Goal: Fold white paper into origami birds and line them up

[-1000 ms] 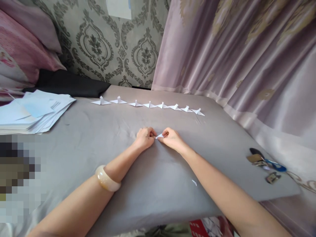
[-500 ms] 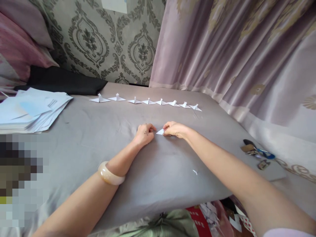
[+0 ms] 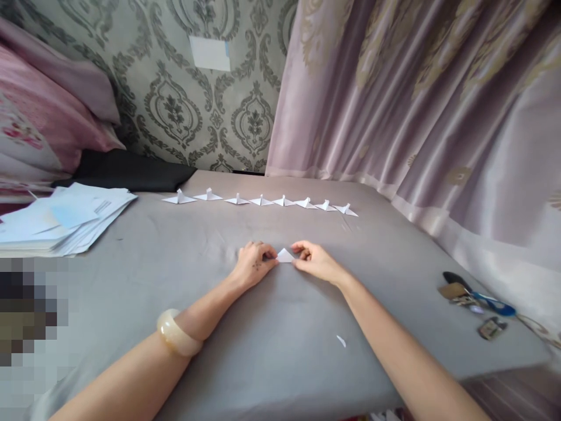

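A small white folded paper triangle (image 3: 285, 256) lies between my two hands in the middle of the grey-covered surface, point facing away. My left hand (image 3: 255, 263) pinches its left corner, fingers curled, a pale bangle on that wrist. At the right corner is my right hand (image 3: 318, 262), its thumb touching the paper and its curled fingers just above. Farther off, a row of several white folded paper shapes (image 3: 262, 200) runs across, each with a small raised part in its middle.
A stack of papers (image 3: 65, 219) sits at the left beside a black cloth (image 3: 131, 169). Blue-handled scissors (image 3: 493, 303) and small metal items (image 3: 491, 328) lie at the right. A paper scrap (image 3: 341, 341) rests near the front. A curtain (image 3: 350, 105) hangs at the back right.
The paper triangle now shows more fully, spread between both hands. My right hand has drawn back to its right corner, and my left hand has come onto its left corner. The view has tilted up.
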`<state>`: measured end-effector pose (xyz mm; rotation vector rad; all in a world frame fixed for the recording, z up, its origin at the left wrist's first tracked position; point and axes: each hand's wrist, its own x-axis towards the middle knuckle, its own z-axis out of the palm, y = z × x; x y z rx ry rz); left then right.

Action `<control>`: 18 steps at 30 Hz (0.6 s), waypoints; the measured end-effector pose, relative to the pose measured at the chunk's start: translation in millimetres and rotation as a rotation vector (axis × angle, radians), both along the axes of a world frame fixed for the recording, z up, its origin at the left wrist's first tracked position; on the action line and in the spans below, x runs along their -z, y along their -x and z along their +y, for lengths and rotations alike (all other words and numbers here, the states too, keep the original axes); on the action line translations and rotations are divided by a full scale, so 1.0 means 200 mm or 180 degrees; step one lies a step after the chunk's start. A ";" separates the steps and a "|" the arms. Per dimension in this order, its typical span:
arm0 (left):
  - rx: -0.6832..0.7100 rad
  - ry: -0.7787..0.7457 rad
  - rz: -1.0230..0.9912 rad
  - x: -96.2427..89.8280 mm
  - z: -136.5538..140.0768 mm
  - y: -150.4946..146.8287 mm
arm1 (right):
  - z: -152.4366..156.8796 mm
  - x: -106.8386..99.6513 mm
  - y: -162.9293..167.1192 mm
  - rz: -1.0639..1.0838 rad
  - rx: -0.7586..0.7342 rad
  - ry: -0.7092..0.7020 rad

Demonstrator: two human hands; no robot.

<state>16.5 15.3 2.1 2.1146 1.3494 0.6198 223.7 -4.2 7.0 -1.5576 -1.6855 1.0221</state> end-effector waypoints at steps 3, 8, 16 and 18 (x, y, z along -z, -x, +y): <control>-0.0048 -0.0169 -0.0403 -0.01 -0.01 -0.01 | -0.03 0.06 0.03 -0.0333 -0.0182 -0.0830; -0.0369 0.0914 -0.2277 -0.01 -0.02 -0.04 | -0.07 0.06 0.07 -0.0483 0.0200 -0.1988; -0.0174 0.2188 -0.3675 -0.04 -0.03 -0.08 | -0.09 0.04 0.12 -0.0622 0.0331 -0.2209; -0.0262 0.2263 -0.3809 -0.06 -0.03 -0.08 | -0.09 0.04 0.14 -0.0553 0.0340 -0.2222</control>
